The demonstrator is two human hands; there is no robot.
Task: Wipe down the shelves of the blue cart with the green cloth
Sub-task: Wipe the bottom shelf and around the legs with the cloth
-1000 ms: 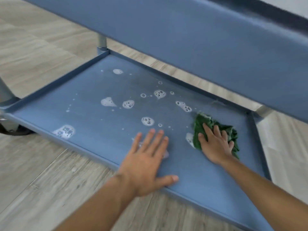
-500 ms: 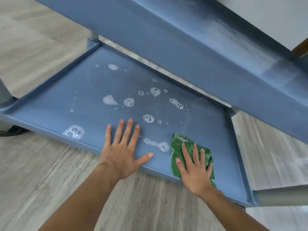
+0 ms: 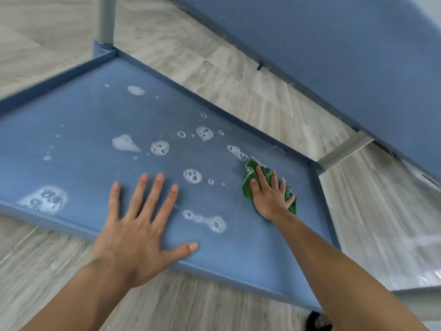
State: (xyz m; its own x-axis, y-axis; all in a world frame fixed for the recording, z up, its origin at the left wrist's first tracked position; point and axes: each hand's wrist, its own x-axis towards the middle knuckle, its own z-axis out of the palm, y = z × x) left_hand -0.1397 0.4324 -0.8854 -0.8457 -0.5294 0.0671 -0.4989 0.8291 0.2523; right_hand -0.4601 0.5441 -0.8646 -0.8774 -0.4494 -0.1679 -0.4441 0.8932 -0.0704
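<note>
The blue cart's lower shelf point(image 3: 78, 120) fills the middle of the view, dotted with several patches of white soap foam point(image 3: 160, 147). My right hand point(image 3: 268, 195) presses flat on the crumpled green cloth point(image 3: 250, 170) toward the shelf's far right corner. My left hand point(image 3: 140, 225) lies flat with fingers spread on the shelf near its front edge, holding nothing. The strip of shelf between the cloth and the front edge looks free of foam.
The underside of the cart's upper shelf point(image 3: 334, 44) overhangs at the top right. Grey metal posts stand at the far left corner point(image 3: 106, 20) and the far right corner point(image 3: 343, 149). Light wood floor point(image 3: 214, 68) surrounds the cart. A dark caster point(image 3: 315, 322) shows at the bottom.
My right hand has pushed the green cloth from the shelf's front edge back toward the far right corner. My left hand stays planted near the front edge.
</note>
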